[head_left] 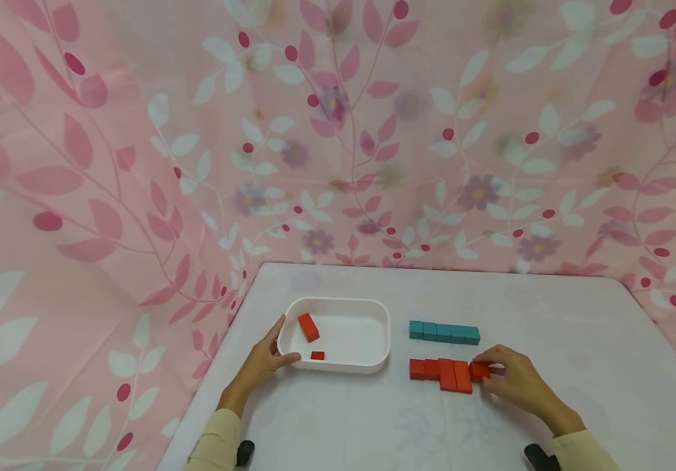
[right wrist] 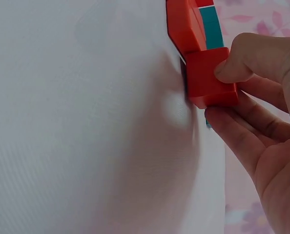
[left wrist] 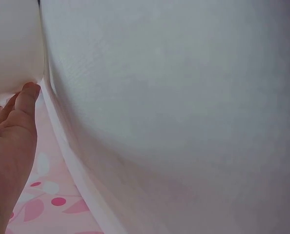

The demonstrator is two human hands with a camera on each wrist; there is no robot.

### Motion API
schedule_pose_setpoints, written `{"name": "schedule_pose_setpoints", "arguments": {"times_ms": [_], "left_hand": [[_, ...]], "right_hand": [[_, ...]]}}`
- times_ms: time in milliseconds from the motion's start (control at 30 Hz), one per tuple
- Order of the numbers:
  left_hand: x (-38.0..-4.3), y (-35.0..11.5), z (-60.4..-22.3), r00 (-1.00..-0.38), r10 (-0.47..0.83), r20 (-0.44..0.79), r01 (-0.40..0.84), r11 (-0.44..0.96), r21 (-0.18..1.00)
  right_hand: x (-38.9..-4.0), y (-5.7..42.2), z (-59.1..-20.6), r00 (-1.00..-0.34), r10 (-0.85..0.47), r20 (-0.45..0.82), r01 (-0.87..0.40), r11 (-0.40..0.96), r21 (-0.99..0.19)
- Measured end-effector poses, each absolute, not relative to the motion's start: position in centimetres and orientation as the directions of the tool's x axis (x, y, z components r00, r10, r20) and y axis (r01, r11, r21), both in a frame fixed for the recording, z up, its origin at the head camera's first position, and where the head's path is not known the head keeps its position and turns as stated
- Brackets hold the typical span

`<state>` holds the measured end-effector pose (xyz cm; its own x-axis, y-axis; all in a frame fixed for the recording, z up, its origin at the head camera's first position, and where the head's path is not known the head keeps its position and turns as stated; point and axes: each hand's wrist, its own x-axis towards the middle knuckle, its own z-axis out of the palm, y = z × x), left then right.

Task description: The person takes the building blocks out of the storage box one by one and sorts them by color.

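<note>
My left hand (head_left: 266,356) grips the left end of a white plastic tray (head_left: 338,368), thumb at its front rim and fingers along its side. In the left wrist view the fingers (left wrist: 25,100) meet a pale edge. Two red blocks lie in the tray: a longer one (head_left: 309,328) and a small one (head_left: 317,356). My right hand (head_left: 517,379) pinches a red cube (head_left: 479,371) at the right end of a row of red blocks (head_left: 447,375). In the right wrist view this cube (right wrist: 208,78) sits against a longer red block (right wrist: 185,27), thumb on one face.
Behind the red row, a straight row of teal blocks (head_left: 444,333) lies on the white-covered table (head_left: 373,425). Pink floral cloth (head_left: 349,131) hangs behind the table and on the left. Dark objects (head_left: 245,453) show near both sleeves.
</note>
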<state>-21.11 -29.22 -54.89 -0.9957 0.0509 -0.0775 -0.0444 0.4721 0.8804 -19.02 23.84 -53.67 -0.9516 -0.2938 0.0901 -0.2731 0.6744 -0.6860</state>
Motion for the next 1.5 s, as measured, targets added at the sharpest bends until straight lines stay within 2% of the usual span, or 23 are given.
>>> {"name": "schedule_pose_setpoints", "arguments": {"times_ms": [667,967,1300,1500], "left_hand": [[-21.1,-29.2,-54.7,-0.995,0.053,-0.081,-0.048,0.462,0.886],[-21.1,-29.1,-54.8,-0.995,0.047,-0.085,-0.054,0.459,0.887],[-20.9,-29.3,-55.1,-0.996,0.051,-0.075,-0.041,0.479,0.877],[-21.2,-29.4,-55.2,-0.997,0.068,-0.047,-0.01,0.468,0.884]], "right_hand": [[-18.9,23.7,-54.4,-0.952,-0.292,0.091,-0.271,0.667,-0.694],[-18.8,22.8,-53.0,-0.925,-0.308,0.223,-0.378,0.69,-0.617],[-20.3,18.4,-52.2,-0.848,-0.358,0.392,-0.53,0.6,-0.599],[-21.8,13.2,-50.7,-0.821,-0.423,0.383,-0.568,0.536,-0.625]]}}
